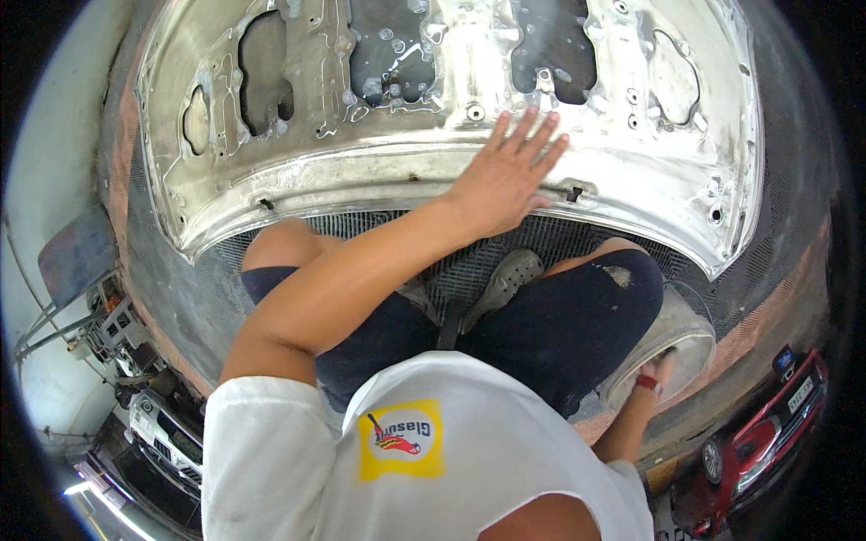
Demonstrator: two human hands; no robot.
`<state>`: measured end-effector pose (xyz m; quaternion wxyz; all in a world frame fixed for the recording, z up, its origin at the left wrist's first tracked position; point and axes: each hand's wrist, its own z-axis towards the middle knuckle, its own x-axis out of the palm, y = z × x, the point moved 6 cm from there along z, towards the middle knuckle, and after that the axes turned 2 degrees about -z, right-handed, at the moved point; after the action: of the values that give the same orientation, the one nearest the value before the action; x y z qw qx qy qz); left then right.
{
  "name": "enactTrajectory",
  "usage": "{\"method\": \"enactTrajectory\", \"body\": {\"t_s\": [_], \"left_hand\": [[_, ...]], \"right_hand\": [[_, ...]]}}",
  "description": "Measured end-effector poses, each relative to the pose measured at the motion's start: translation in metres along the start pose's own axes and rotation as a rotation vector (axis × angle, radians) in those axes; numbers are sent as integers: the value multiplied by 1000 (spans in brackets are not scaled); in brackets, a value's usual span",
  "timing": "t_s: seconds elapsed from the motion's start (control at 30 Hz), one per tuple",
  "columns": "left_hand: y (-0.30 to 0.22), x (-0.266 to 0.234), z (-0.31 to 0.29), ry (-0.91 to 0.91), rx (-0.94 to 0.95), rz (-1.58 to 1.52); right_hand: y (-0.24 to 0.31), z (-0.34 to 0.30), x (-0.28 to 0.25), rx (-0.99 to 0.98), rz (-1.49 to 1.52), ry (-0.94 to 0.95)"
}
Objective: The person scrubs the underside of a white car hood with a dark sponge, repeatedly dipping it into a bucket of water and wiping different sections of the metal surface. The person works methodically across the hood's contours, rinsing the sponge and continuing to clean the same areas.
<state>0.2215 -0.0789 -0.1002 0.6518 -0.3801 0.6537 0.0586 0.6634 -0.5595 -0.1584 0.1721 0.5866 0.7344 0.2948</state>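
Observation:
A large silver car hood (433,155) lies in front of me, its inner side up, with cut-out openings and a wet sheen. My left hand (507,173) reaches across to its near edge, fingers spread, over or against the bare metal; I see nothing in it. Down at my right side my right hand (663,368), with a red band at the wrist, dips into a round whitish bucket (622,388). The hand is blurred and its fingers are partly hidden, so what it may hold does not show.
Beneath the hood is a dark ribbed mat (456,261), where my feet rest in grey clogs (512,279). A red car (749,451) stands at lower right. At lower left are a white vehicle (162,428) and a stand with a dark panel (79,261).

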Motion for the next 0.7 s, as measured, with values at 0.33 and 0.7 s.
{"method": "enactTrajectory", "body": {"t_s": [0.33, 0.7], "left_hand": [[-19, 7, 15, -31, 182, 53], [156, -55, -106, 156, -361, 149]], "right_hand": [[133, -167, 375, -879, -1242, 222], [-122, -210, 604, -543, -1221, 921]]}}
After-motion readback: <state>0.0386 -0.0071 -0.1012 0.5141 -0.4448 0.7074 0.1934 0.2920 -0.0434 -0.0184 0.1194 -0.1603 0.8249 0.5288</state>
